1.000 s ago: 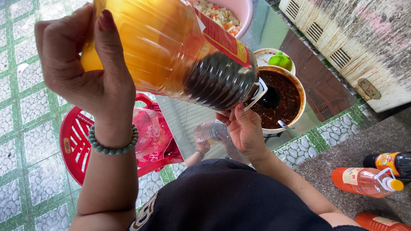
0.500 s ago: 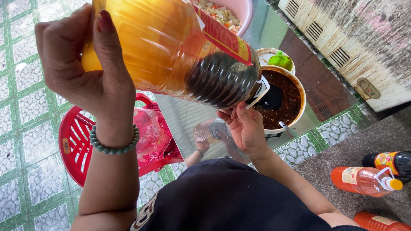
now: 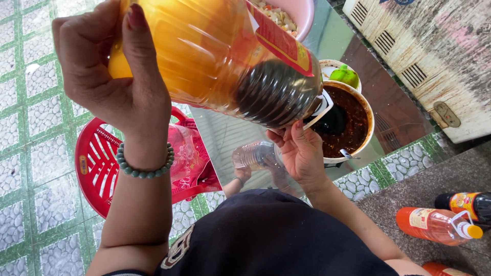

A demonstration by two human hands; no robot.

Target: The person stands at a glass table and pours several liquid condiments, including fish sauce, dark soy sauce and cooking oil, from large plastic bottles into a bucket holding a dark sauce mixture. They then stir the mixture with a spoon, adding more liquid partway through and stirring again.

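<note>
- Head view, looking down: my left hand (image 3: pixel 110 76) is clamped round the base of the big clear plastic bottle of amber oil (image 3: pixel 215 56), thumb across its side, and the bottle is tipped well over, its ribbed shoulder and neck pointing down toward the far right.
- My right hand (image 3: pixel 302 153) is up under the neck, fingers curled against the ribbed part to steady it, closed on the bottle rather than loose.
- Against the pictures from a second and half a second back, little has shifted: both grips are the same and the tilt is about the same, while the mouth has crept slightly further over the white round bowl of dark reddish-brown sauce (image 3: pixel 348 122). I judge the oil is going into that sauce, though the stream itself is hidden behind the bottle.
- That bowl sits near the right edge of the glass-topped table (image 3: pixel 225 135), touching or just beside my right fingertips.
- Beyond it, a small white dish with a green lime (image 3: pixel 343 75); at the far edge, a pink bowl of chopped food (image 3: pixel 286 15).
- Below the table, a red plastic stool (image 3: pixel 94 163) to my left; on the ground to my right, an orange plastic bottle (image 3: pixel 434 225) lying beside a dark bottle (image 3: pixel 468 203).
</note>
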